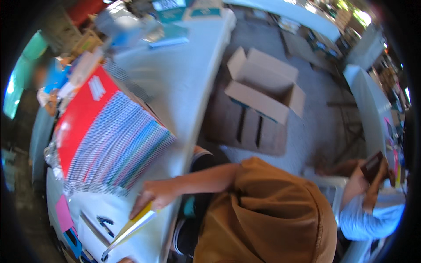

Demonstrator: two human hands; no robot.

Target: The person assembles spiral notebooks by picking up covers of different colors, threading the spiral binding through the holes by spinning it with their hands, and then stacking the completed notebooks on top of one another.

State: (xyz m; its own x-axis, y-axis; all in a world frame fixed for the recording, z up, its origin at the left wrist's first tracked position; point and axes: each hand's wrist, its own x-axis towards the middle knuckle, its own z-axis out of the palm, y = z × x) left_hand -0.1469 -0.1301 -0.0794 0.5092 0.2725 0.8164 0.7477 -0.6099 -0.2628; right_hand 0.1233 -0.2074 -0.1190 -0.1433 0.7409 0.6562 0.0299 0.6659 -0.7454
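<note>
My right hand (154,196) is closed on a thin yellow notebook (133,225), seen nearly edge-on, with a white side and a dark curl at its lower end. At the bottom edge only a sliver of my left hand (126,260) shows; its fingers are cut off by the frame. Beyond my right hand, a large stack of wire-bound notebooks (116,147) lies fanned on the white table (180,83), a red cover (83,116) at its left end. Black-handled pliers (105,224) lie beside the yellow notebook, near a long grey bar (94,229).
An open cardboard box (263,83) stands on a brown stand right of the table. At far right a person in a light blue shirt (372,217) holds a dark item. Another person (52,83) is across the table. Pink paper (64,213) lies at the left edge.
</note>
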